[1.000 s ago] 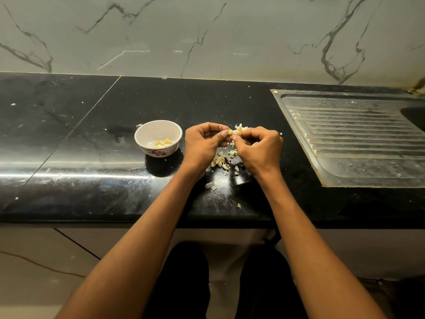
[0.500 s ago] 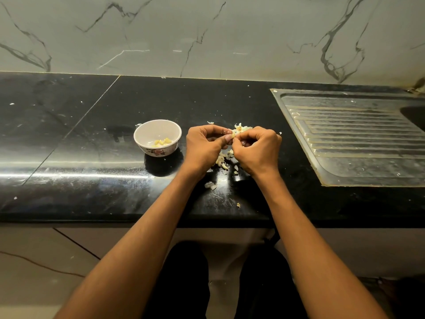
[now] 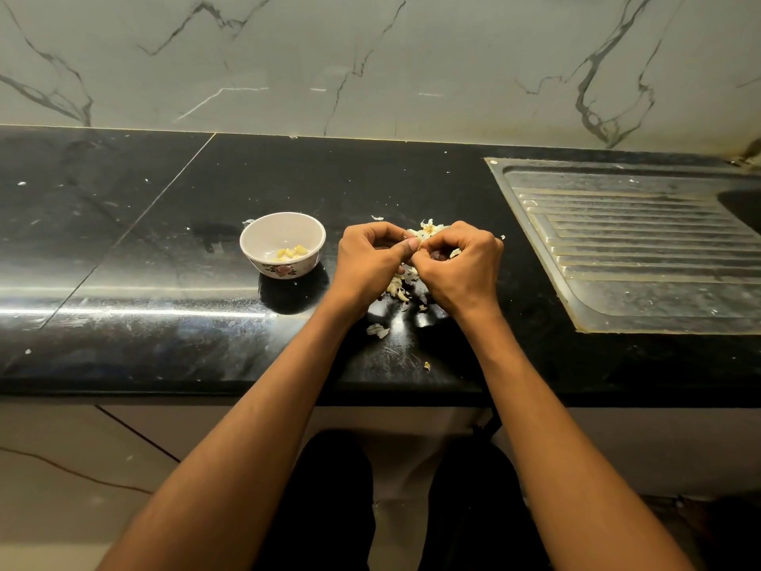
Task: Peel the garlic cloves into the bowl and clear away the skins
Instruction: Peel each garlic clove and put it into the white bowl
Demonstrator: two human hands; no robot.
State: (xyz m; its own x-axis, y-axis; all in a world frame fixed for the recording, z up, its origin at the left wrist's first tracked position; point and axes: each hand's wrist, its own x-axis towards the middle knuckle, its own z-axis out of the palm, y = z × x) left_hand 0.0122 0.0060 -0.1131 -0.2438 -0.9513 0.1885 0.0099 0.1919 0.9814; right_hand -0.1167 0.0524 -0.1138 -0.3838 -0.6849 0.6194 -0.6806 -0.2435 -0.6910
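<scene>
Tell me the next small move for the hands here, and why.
Probably finish stripping the skin off the clove, then carry it left to the bowl. The left hand and right hand meet fingertip to fingertip, pinching something small that is mostly hidden. A few peeled cloves already lie in the bowl, and loose skins litter the black counter below the hands.

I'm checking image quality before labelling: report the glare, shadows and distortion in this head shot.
Head view: a bright glare band runs along the black counter near its front edge; the bowl casts a dark shadow toward the camera; wide-angle bending bows the counter edge and sink drainboard; the left hand and right hand look sharp.
</scene>
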